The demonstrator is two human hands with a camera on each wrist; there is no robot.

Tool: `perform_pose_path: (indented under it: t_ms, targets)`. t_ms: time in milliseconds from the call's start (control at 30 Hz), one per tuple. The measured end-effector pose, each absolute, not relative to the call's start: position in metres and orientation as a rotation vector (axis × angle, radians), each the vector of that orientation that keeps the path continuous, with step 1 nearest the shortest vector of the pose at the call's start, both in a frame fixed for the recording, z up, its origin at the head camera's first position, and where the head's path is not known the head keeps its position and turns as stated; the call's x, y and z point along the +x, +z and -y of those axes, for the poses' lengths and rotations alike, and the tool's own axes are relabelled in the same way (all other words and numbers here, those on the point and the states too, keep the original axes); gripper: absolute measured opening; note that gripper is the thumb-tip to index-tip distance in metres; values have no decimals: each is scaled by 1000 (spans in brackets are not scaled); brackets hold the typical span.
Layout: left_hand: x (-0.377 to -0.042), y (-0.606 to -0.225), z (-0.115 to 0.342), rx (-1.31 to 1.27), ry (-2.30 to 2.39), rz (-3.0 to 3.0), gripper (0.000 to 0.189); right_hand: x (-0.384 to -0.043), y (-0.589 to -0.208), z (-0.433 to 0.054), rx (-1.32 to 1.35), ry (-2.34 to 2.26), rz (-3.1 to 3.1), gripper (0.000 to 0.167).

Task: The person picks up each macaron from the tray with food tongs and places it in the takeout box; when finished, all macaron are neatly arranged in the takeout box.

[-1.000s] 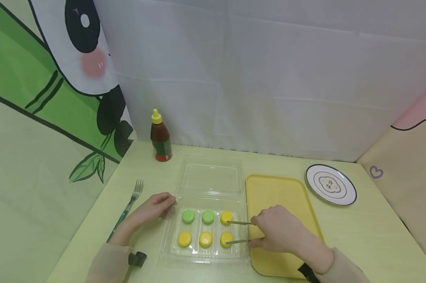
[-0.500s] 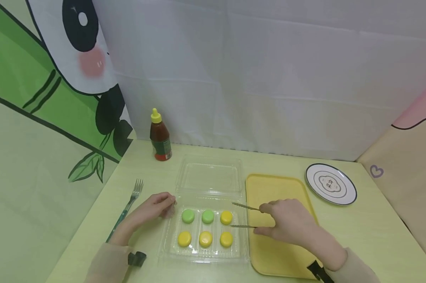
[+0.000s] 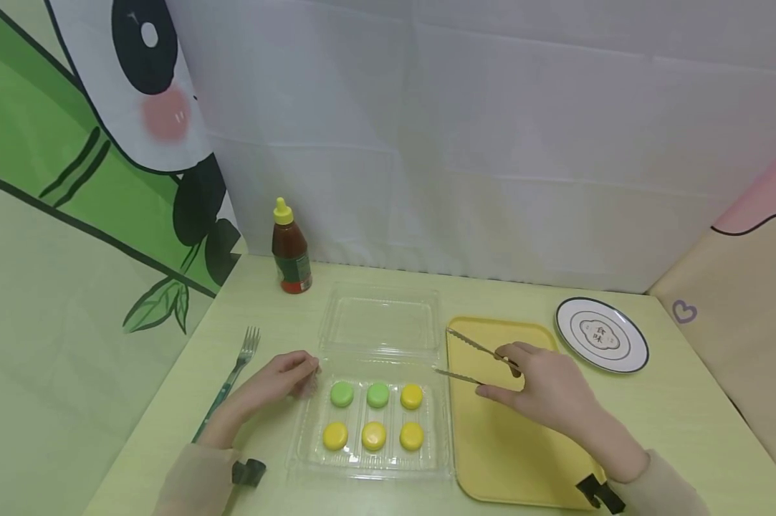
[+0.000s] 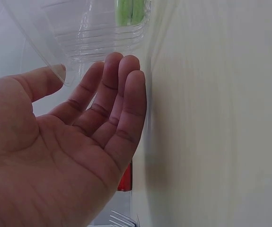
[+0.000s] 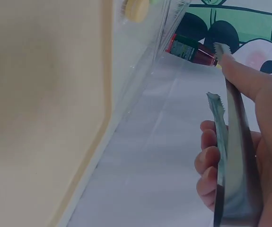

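My right hand point(image 3: 549, 387) grips metal tongs point(image 5: 237, 161) with serrated tips, their two arms apart and nothing between them. They hang over the left side of the yellow tray point(image 3: 516, 469). Left of the tray lies an opened clear plastic container point(image 3: 388, 469), its lid point(image 3: 381, 322) folded back. Inside sit two green macarons, one here point(image 3: 377, 395), and several yellow ones, such as the back right macaron point(image 3: 410, 396). My left hand point(image 3: 281, 380) pinches the container's left rim between thumb and fingers; the left wrist view shows the rim's corner point(image 4: 65, 81) there.
A fork point(image 3: 233, 376) with a green handle lies left of my left forearm. The sauce bottle point(image 3: 291, 254) with a yellow cap stands at the back left, near the white wall cloth. A white plate point(image 3: 626, 347) with a dark rim lies beyond the tray at the right.
My right hand has drawn the tongs away from the yellow macarons at the right, back and to the right over the tray. The left hand has stayed at the container's rim.
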State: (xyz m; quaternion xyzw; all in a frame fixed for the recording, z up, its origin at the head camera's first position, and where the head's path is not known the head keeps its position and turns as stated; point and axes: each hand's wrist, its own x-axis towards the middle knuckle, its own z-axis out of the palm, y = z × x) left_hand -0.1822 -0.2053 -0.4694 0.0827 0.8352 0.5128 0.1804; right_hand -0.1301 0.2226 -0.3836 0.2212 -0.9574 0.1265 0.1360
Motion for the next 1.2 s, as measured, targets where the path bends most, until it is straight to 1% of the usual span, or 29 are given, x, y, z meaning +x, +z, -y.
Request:
perform_pose_path:
  t_ms: [233, 533, 733, 967, 1200]
  targets:
    - [-182, -468, 204, 215, 1450, -2358, 31, -137, -390, -237, 499, 452, 2759, 55]
    - [-181, -467, 205, 259, 1471, -2336, 33, -146, -399, -263, 424, 457, 2717, 53]
    - [-181, -467, 204, 207, 1456, -2339, 33, -146, -399, -280, 333, 465, 2741, 52]
    - [-181, -469, 204, 214, 1475, -2329, 33, -148, -401, -301, 236, 450, 2815, 53]
    - [-182, -469, 206, 245, 1470, -2333, 34, -148, -410, -319, 200, 443, 2826, 54]
